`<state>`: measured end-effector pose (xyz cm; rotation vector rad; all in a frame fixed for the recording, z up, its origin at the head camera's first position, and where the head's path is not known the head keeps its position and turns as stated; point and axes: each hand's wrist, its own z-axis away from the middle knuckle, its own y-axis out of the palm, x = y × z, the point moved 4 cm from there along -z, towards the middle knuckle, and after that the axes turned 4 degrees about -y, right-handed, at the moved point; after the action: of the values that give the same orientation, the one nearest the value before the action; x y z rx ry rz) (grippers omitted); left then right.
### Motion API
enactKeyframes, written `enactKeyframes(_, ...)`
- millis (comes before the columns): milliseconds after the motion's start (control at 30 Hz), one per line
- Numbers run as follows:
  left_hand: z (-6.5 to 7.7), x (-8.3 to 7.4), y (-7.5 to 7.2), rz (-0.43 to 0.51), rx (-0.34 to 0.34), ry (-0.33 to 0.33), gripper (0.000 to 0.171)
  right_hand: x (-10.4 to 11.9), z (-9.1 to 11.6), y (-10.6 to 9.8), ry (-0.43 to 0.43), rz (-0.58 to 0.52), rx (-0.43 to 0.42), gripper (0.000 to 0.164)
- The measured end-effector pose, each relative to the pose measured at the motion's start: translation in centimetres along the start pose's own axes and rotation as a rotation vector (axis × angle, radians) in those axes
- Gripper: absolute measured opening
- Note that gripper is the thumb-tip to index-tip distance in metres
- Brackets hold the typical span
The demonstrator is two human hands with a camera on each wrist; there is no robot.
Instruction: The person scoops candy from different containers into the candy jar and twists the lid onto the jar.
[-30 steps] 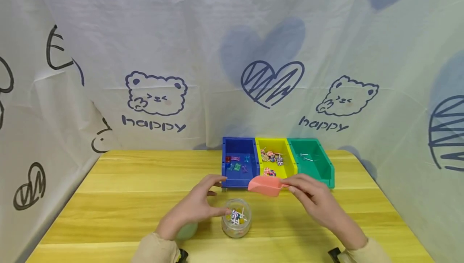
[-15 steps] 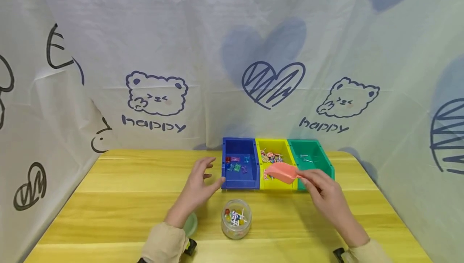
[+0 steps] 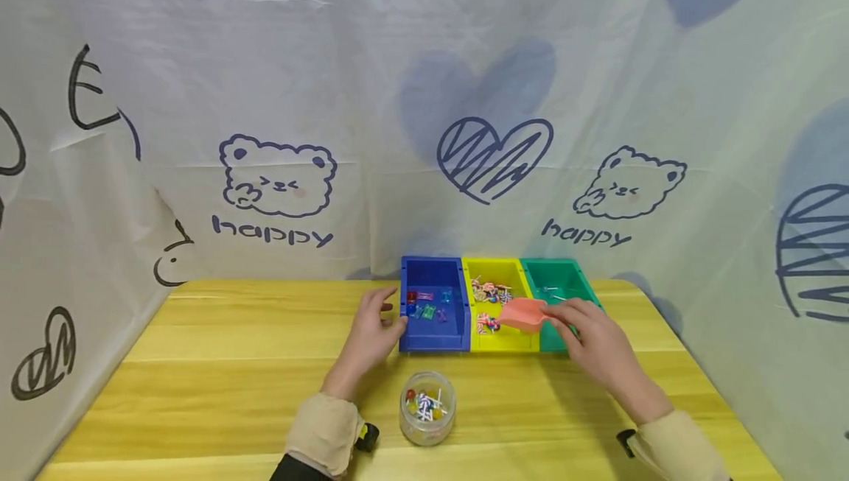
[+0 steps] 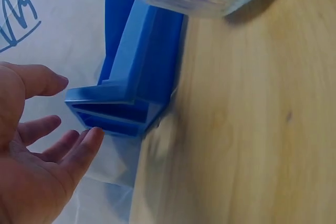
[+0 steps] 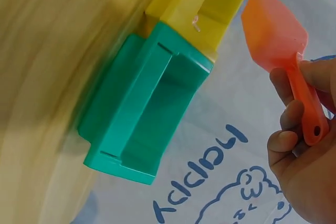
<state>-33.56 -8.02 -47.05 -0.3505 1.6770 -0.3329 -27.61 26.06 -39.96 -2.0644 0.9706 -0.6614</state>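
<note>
My right hand point(image 3: 600, 348) pinches the handle of a coral-pink scoop point(image 3: 522, 315), whose bowl is over the front of the yellow bin point(image 3: 487, 271). The bowl's inside looks bare in the right wrist view. Small striped lollipops point(image 3: 491, 293) lie in that bin. My left hand point(image 3: 371, 330) is at the left side of the blue bin point(image 3: 434, 342), fingers spread and loosely bent, thumb close to its front corner. Small clear coloured candy pieces point(image 3: 427, 311) lie inside the blue bin. A glass jar point(image 3: 427, 433) of mixed candies stands in front of the bins.
The green bin point(image 3: 550, 272) adjoins the yellow one on the right and holds a few white-stick lollipops. All three bins stand in a row at the back of the wooden table point(image 3: 219, 378), close to a printed white curtain point(image 3: 371, 98).
My left hand has moved forward from the jar to the blue bin's side. My right hand has carried the scoop right and forward over the yellow bin. A pale green round thing is now hidden.
</note>
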Motion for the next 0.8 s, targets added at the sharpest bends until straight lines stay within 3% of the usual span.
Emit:
enactKeyframes(200, -0.1, 0.6, 0.7, -0.005, 0.011, -0.041, 0.056, -0.3, -1.2, 0.6, -0.066, 0.052, 0.046, 0.022)
enactKeyframes(500, 0.0, 0.6, 1.1, -0.029, 0.033, 0.01, 0.06, -0.7, -3.8, 1.0, -0.156, 0.18, 0.18, 0.016)
enactKeyframes(800, 0.0, 0.4, 1.5, -0.041, 0.049, -0.018, 0.062, -1.0, -5.4, 1.8, -0.189, 0.24, 0.271, 0.016)
